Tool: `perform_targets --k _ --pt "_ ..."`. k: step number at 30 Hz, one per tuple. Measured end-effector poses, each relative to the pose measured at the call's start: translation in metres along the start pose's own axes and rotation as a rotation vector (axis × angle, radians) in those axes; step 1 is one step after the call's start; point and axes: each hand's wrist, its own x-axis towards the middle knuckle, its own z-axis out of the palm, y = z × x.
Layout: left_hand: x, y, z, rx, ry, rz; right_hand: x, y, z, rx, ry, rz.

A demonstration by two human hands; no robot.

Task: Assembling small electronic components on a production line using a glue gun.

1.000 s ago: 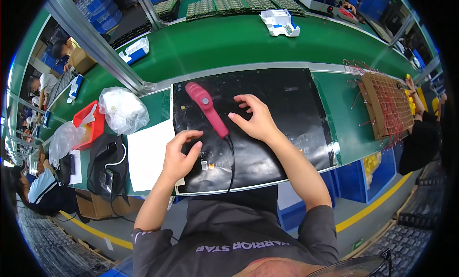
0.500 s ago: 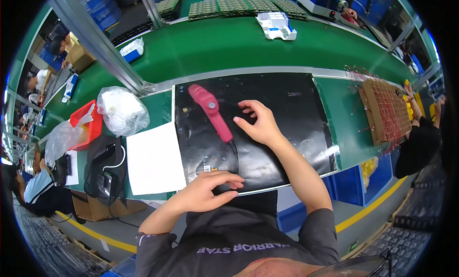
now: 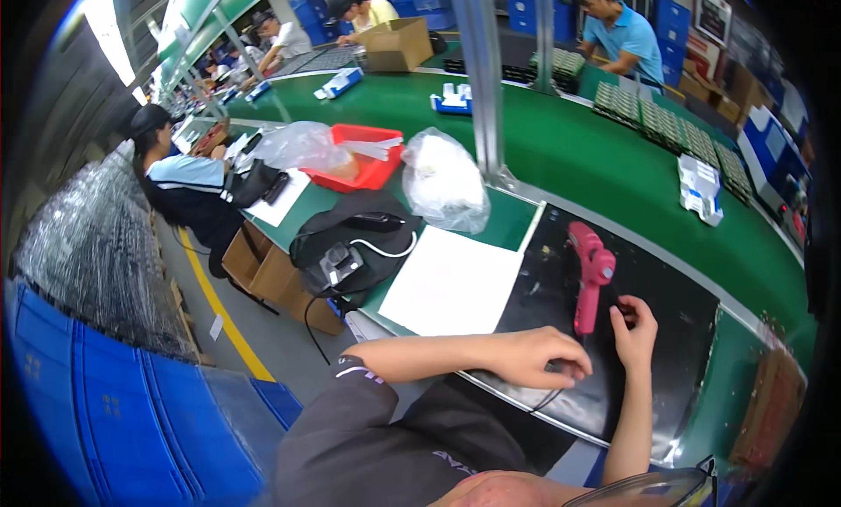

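On the black mat (image 3: pixel 674 332) lies a pink gun-shaped hand tool (image 3: pixel 589 279), like a hot glue gun, with a dark cord at its handle end. My right hand (image 3: pixel 637 332) is just right of the handle, apart from it, fingers loosely bent, thumb spread, nothing held. Close to the mat's near edge hovers my left hand (image 3: pixel 545 358), fingers curled and a gap left between them and the thumb. Part of the cord (image 3: pixel 547 400) emerges below that hand; the rest is hidden behind it.
Left of the mat are white paper (image 3: pixel 451 279), a black bag (image 3: pixel 350 240), a clear plastic bag (image 3: pixel 445 181) and a red bin (image 3: pixel 372 170). A metal post (image 3: pixel 480 78) rises behind. Right stands a brown box (image 3: pixel 766 411). Co-workers sit along the green line.
The view has swung left, shifting the bench rightward in the picture. Relative to the pink tool, my right hand is nearer its handle end. The tool still lies on the mat.
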Motion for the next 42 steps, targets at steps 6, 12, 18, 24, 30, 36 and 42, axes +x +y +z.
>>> perform_targets --k 6,12,18,24,30,36,42 --pt "0.011 -0.029 -0.022 -0.013 0.035 0.011 0.004 0.006 -0.003 0.024 0.009 0.006" --pt "0.007 -0.044 -0.016 -0.056 -0.009 -0.024 0.004 0.006 -0.001 0.039 -0.007 0.033" --pt "0.003 -0.042 -0.014 -0.062 0.004 -0.031 0.004 0.005 -0.001 0.044 -0.009 0.034" --pt "0.003 -0.046 -0.011 -0.079 0.026 -0.006 0.002 0.003 0.0 0.047 -0.002 0.033" --pt "0.002 -0.048 -0.012 -0.062 0.032 -0.034 0.002 -0.001 -0.001 0.035 -0.003 0.017" --pt "0.003 -0.047 -0.012 -0.059 0.029 -0.058 0.001 -0.008 -0.001 0.02 0.008 -0.009" --pt "0.004 -0.051 -0.012 -0.053 0.027 -0.077 0.001 -0.011 -0.003 0.002 0.001 0.007"
